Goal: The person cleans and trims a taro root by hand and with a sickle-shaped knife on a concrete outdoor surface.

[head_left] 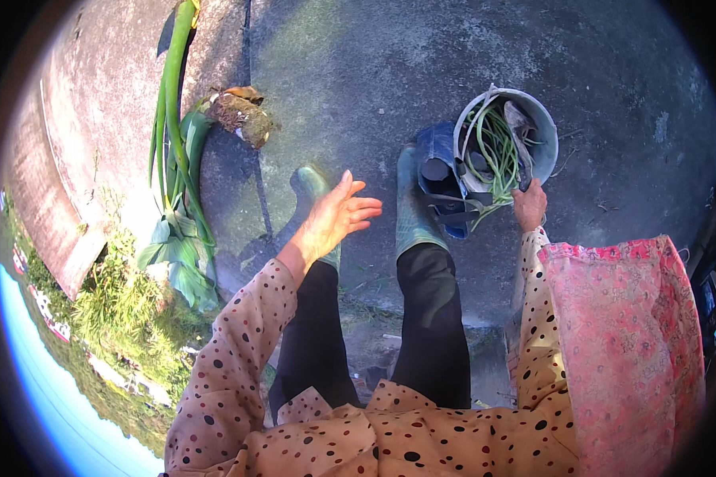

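Observation:
My left hand [338, 216] is held out in front of my legs, fingers stretched and apart, with nothing in it. At the near right rim of a round grey bucket [547, 127], my right hand [530, 204] is closed around the lower end of a long grey, blade-like tool [522, 137]. Its exact kind is hard to make out. Inside the bucket lie thin green stalks [495, 147], some hanging over the near rim. Left of the bucket, touching it, is a blue container [436, 143] with dark straps.
On the left lies a large leafy plant with long green stalks [173, 119] beside a brown, soil-covered root clump [247, 118]. My green boots [416, 207] stand on concrete ground [358, 87]. A pink patterned cloth [624, 334] covers part of my right arm. Shrubs [123, 298] grow at the left edge.

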### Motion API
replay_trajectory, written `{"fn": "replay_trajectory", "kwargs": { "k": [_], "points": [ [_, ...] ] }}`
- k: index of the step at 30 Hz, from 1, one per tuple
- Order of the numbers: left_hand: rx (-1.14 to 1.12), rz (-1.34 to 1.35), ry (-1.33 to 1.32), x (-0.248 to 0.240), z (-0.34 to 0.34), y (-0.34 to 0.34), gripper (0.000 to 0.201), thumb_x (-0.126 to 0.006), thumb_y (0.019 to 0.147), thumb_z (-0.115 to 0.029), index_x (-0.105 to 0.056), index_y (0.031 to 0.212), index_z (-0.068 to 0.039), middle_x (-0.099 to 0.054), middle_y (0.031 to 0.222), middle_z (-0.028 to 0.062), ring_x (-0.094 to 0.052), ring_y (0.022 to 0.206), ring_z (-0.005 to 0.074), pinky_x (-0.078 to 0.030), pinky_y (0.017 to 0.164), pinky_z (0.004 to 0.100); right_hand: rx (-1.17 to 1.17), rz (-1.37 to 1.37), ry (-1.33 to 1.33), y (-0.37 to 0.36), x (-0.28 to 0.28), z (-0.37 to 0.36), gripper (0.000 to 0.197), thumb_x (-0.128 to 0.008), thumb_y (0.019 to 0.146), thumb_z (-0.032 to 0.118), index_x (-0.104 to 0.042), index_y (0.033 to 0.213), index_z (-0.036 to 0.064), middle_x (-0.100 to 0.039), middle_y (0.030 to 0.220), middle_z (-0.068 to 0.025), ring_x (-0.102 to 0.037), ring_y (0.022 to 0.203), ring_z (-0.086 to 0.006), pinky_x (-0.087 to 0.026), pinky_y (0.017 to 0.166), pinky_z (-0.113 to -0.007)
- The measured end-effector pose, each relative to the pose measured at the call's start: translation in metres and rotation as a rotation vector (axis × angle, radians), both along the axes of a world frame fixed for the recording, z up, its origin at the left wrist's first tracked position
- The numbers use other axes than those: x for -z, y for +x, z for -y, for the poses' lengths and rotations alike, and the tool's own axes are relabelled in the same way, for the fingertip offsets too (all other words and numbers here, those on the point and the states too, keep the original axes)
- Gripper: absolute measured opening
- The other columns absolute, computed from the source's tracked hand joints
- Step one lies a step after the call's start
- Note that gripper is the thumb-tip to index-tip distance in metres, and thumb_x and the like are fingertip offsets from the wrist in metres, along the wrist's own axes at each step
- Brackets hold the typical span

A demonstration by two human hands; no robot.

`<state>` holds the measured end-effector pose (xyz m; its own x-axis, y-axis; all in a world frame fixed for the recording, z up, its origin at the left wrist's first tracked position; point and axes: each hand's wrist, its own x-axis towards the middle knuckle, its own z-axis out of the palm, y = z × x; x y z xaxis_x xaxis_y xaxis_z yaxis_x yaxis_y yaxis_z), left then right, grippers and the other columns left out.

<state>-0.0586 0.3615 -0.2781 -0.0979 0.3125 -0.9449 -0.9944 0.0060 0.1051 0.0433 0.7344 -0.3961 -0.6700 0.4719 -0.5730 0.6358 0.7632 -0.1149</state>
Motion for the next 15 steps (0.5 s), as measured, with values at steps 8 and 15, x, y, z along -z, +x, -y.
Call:
{"fn": "replay_trajectory", "kwargs": {
  "k": [8,15],
  "points": [
    [-0.704,0.138,0.29,0.011,0.058,-0.009,0.078,-0.029,0.088,-0.061,-0.033,0.128,0.005,-0.038,0.128,0.0303,-0.037,0.121,0.0413,-0.031,0.099,0.0497,-0.194,0.152,-0.13,0.018,0.072,-0.029,0.024,-0.052,0.069,0.011,-0.049,0.088,-0.0035,-0.058,0.087,-0.0288,-0.054,0.088,-0.0459,-0.041,0.075,-0.05],
    [0.478,-0.517,-0.389,0.0,0.057,0.036,0.045,-0.06,0.083,-0.028,-0.053,0.111,0.006,-0.062,0.089,0.0127,-0.059,0.081,0.0159,-0.047,0.071,0.0298,-0.171,-0.167,-0.138,-0.058,-0.002,0.027,0.033,-0.054,0.069,0.01,-0.051,0.101,-0.0008,-0.058,0.086,-0.0178,-0.058,0.078,-0.0306,-0.046,0.07,-0.037]
  ]
}}
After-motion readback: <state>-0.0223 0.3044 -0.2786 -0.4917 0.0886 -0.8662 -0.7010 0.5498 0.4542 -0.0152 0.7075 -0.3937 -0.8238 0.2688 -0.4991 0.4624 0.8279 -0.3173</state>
